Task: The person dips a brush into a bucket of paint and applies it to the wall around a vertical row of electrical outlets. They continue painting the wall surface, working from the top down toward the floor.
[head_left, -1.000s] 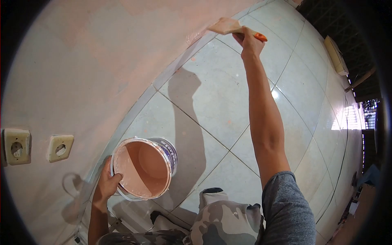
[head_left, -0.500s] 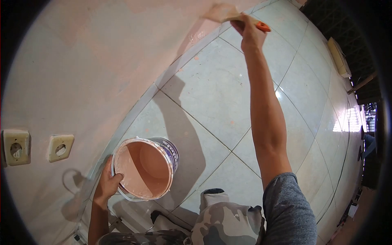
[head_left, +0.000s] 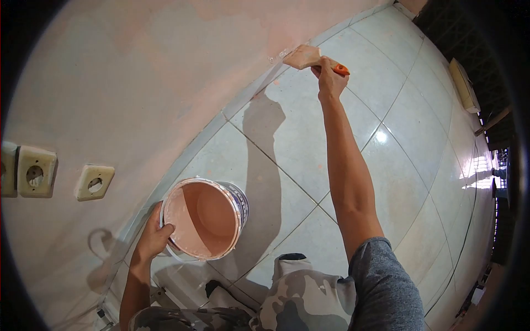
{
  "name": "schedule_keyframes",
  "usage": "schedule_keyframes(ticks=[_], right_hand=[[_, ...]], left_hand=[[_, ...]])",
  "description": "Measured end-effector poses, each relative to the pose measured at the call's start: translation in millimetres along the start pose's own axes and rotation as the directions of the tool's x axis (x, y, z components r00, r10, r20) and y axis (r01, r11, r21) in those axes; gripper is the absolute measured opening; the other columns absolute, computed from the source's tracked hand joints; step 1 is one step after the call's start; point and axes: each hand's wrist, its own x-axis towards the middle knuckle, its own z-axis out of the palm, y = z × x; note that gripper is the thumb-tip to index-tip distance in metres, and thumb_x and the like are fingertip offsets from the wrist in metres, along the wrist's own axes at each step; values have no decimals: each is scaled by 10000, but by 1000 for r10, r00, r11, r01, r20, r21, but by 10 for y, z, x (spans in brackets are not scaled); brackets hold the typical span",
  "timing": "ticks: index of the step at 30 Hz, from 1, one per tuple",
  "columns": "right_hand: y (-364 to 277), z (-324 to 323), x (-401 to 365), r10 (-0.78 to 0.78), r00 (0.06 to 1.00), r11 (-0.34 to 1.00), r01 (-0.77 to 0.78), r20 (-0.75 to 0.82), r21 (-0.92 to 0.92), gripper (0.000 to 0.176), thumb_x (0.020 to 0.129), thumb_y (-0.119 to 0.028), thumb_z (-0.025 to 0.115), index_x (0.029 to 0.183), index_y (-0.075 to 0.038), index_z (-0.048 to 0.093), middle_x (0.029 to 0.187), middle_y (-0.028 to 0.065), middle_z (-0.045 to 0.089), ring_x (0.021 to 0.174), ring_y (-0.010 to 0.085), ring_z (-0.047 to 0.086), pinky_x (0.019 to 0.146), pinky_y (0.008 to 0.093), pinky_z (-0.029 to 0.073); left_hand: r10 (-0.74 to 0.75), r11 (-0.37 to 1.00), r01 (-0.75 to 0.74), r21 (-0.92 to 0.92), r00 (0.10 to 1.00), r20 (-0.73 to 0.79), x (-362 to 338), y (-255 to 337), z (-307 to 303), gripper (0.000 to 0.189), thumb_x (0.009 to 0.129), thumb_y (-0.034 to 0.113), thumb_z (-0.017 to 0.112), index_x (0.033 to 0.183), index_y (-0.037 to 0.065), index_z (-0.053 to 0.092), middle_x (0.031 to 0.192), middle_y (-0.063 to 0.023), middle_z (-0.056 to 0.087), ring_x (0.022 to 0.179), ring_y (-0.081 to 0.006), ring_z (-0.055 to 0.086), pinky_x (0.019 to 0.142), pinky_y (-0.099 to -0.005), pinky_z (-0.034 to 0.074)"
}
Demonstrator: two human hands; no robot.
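Note:
My left hand (head_left: 155, 234) grips the rim of a white bucket (head_left: 243, 205), thumb over the edge. The bucket is tilted toward me, with salmon-pink paint (head_left: 214, 212) inside. Farther out, my right hand (head_left: 331, 79) is closed round a wide paintbrush (head_left: 302, 57) with an orange-tipped handle. Its bristles point left, at the bottom of the wall (head_left: 165, 71) just above the baseboard. Wet pink paint shows on the wall beside the bristle tips. Whether they touch the wall is hard to tell.
Sockets (head_left: 37, 171) are set in the wall at the left. Pale tiles (head_left: 298, 127) cover the floor, with small pink drops on them. A long beige object (head_left: 464, 85) lies at the upper right, and a thin cable runs along the right side.
My right hand and the brush have moved down and slightly left in the view, nearer to me. The bucket and my left hand appear slightly higher and farther right; the sockets have shifted too.

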Motion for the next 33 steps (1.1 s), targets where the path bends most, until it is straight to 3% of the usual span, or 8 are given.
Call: schedule_keyframes(ticks=[8, 11, 13, 19, 25, 29, 31, 33], right_hand=[[112, 148, -190, -4, 1000, 1000, 4, -28, -2, 287, 788, -102, 692, 948, 122, 612, 920, 182, 644, 716, 217, 674, 646, 302, 615], [78, 203, -286, 4, 1000, 999, -3, 14, -40, 297, 796, -93, 691, 980, 117, 590, 939, 184, 636, 759, 233, 678, 671, 315, 621], [-5, 240, -394, 9, 999, 998, -5, 50, -69, 313, 802, -82, 690, 1011, 115, 565, 958, 185, 627, 799, 250, 683, 698, 331, 627], [-369, 538, -472, -19, 1000, 997, 18, 25, 70, 278, 801, -85, 688, 960, 109, 568, 928, 186, 629, 780, 246, 686, 711, 353, 629], [-1188, 635, -385, -232, 958, 929, 167, 171, 329, 252, 824, -44, 679, 979, 119, 564, 940, 224, 643, 833, 327, 696, 737, 391, 633], [-1126, 399, -378, -170, 978, 954, 132, 121, 269, 264, 815, -47, 675, 977, 114, 541, 928, 203, 634, 791, 296, 692, 723, 376, 631], [-844, 254, -391, -137, 986, 966, 112, 96, 233, 281, 805, -53, 676, 977, 110, 526, 914, 182, 628, 748, 261, 688, 699, 352, 632], [-556, 127, -405, -54, 998, 987, 47, 40, 157, 266, 808, -56, 668, 964, 107, 529, 919, 182, 625, 760, 249, 682, 693, 344, 629]], left_hand=[[-92, 994, 92, -58, 996, 11, -21, 139, 48, 671, 748, -43, 483, 1402, -14, 339, 1295, -130, 499, 1217, -221, 466, 1056, -323, 327], [-39, 998, 39, -42, 999, 2, -11, 66, 29, 662, 778, -45, 474, 1418, -14, 307, 1248, -127, 512, 1096, -218, 537, 922, -320, 468], [-23, 999, 23, -31, 1000, 5, 1, 45, 21, 671, 740, -44, 483, 1397, -11, 348, 1284, -134, 503, 1211, -227, 474, 1050, -330, 341], [-68, 995, 68, -67, 998, -1, -29, 120, 48, 664, 738, -41, 479, 1391, -4, 360, 1269, -131, 513, 1187, -219, 488, 1041, -336, 351], [2, 1000, -2, -25, 1000, -4, -4, 36, 20, 675, 741, -28, 487, 1401, 1, 352, 1259, -131, 524, 1160, -222, 509, 1011, -335, 383], [-102, 992, 100, -82, 995, -11, -53, 162, 48, 686, 746, -20, 489, 1414, -1, 337, 1247, -137, 531, 1148, -228, 519, 993, -335, 401], [-50, 999, 50, 15, 999, -5, -28, 95, 17, 675, 781, -18, 470, 1425, -20, 270, 1212, -160, 518, 877, -241, 642, 510, -350, 598], [-47, 999, 48, 12, 999, -7, -33, 99, 24, 686, 782, -17, 468, 1435, -8, 258, 1205, -158, 523, 856, -245, 648, 510, -353, 598]])
